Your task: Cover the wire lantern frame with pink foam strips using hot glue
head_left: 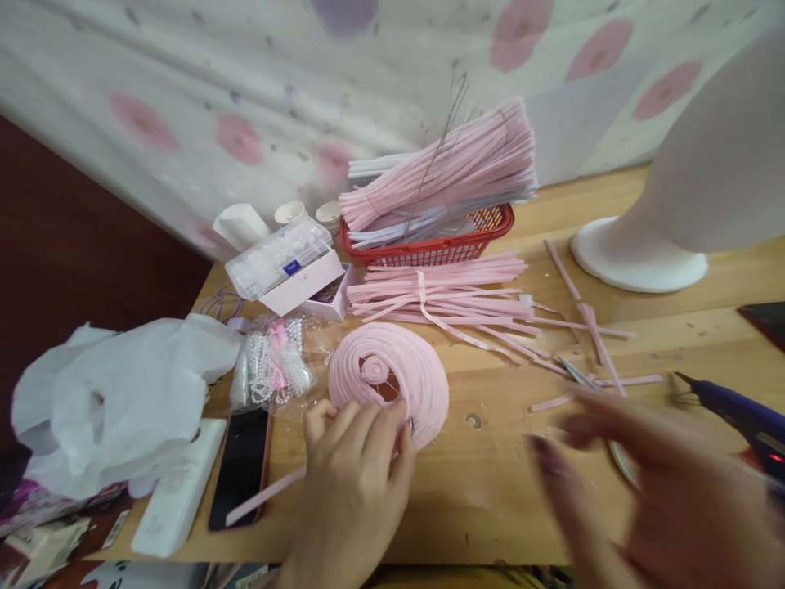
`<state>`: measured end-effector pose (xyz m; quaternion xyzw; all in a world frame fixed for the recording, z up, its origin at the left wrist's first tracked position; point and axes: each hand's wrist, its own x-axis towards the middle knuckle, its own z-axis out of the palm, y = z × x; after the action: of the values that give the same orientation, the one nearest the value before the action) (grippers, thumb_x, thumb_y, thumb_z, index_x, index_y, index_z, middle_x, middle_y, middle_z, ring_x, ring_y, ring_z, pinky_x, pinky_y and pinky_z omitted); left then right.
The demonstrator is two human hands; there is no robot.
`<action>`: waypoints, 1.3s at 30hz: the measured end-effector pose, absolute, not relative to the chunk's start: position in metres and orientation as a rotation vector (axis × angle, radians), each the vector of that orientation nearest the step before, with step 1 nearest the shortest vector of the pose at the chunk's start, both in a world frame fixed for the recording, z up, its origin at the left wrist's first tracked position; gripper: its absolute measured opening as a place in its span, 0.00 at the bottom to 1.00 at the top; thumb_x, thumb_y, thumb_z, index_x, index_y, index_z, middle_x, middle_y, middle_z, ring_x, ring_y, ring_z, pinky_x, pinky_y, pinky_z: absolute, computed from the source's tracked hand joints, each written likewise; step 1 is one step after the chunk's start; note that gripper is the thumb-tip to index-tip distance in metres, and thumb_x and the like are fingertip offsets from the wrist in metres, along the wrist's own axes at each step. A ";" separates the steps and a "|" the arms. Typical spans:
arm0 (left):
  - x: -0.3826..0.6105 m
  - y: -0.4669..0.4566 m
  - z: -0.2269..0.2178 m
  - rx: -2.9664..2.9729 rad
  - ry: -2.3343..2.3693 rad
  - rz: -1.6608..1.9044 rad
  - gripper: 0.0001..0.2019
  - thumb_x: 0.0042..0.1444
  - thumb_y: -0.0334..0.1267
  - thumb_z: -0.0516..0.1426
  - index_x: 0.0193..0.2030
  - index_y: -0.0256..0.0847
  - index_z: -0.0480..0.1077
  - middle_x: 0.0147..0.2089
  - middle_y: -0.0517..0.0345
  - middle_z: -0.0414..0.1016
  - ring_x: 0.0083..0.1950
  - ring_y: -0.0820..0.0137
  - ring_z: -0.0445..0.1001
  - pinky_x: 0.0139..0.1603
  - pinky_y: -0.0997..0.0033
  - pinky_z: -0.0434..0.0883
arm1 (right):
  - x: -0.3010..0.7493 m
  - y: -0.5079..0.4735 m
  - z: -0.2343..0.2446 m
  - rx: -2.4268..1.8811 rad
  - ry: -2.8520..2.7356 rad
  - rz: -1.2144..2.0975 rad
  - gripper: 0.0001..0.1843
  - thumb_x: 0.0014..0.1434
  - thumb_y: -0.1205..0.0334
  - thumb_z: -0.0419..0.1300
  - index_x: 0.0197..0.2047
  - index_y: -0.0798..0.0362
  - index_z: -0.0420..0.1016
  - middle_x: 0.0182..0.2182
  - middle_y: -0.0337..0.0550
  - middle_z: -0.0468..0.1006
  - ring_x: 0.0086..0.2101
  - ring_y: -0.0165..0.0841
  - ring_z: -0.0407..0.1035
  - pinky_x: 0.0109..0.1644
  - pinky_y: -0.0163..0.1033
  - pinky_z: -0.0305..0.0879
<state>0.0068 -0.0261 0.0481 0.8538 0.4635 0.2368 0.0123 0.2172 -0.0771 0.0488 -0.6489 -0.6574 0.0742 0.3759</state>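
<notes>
My left hand (361,458) is closed on the near rim of a round pink coil of pipe cleaners (426,368). The coil has an opening in its middle with a small spiral (374,370) inside. A pink pipe cleaner end (266,495) sticks out to the left from under that hand. At the right, my right hand (650,474) is smeared by motion, with thumb and fingers apart and nothing seen between them. Partly behind it lie scissors (576,372), their handles mostly covered. Farther right is a blue glue gun (736,413) with a red light.
A red basket (429,252) holds bundled pink and white pipe cleaners. More pink pipe cleaners (454,294) lie before it with a measuring tape (459,333). A phone (242,462), beads (270,364) and a white plastic bag (135,401) are left; a white stand (638,262) is right.
</notes>
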 end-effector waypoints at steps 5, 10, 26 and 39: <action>0.005 -0.024 0.045 2.718 1.377 0.754 0.09 0.67 0.28 0.53 0.36 0.40 0.71 0.29 0.62 0.74 0.32 0.67 0.71 0.45 0.60 0.58 | 0.162 -0.027 0.048 -1.588 -1.918 0.249 0.17 0.70 0.62 0.51 0.59 0.52 0.69 0.37 0.46 0.80 0.23 0.33 0.74 0.21 0.36 0.67; -0.006 -0.020 0.046 2.623 1.241 0.801 0.06 0.67 0.30 0.54 0.43 0.40 0.72 0.33 0.61 0.74 0.35 0.67 0.71 0.44 0.62 0.64 | 0.151 -0.019 0.042 -1.621 -1.921 0.344 0.15 0.69 0.69 0.49 0.53 0.52 0.72 0.31 0.41 0.79 0.21 0.32 0.73 0.21 0.33 0.66; -0.040 0.029 0.030 2.578 1.212 0.774 0.14 0.69 0.37 0.55 0.60 0.42 0.67 0.61 0.43 0.66 0.61 0.56 0.68 0.59 0.51 0.71 | 0.149 -0.023 0.049 -1.617 -1.896 0.550 0.14 0.70 0.67 0.51 0.53 0.51 0.76 0.36 0.43 0.78 0.27 0.29 0.75 0.28 0.32 0.72; -0.041 0.032 0.028 2.708 1.165 0.722 0.16 0.67 0.33 0.58 0.60 0.36 0.68 0.63 0.38 0.65 0.62 0.52 0.66 0.61 0.50 0.67 | 0.149 -0.025 0.047 -1.565 -2.040 0.444 0.11 0.71 0.68 0.49 0.53 0.55 0.68 0.31 0.40 0.75 0.23 0.30 0.72 0.21 0.33 0.68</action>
<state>-0.0413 0.0324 0.0282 0.8909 0.3833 0.2376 0.0533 0.1486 -0.0249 0.0475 -0.5787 -0.7543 0.1642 0.2630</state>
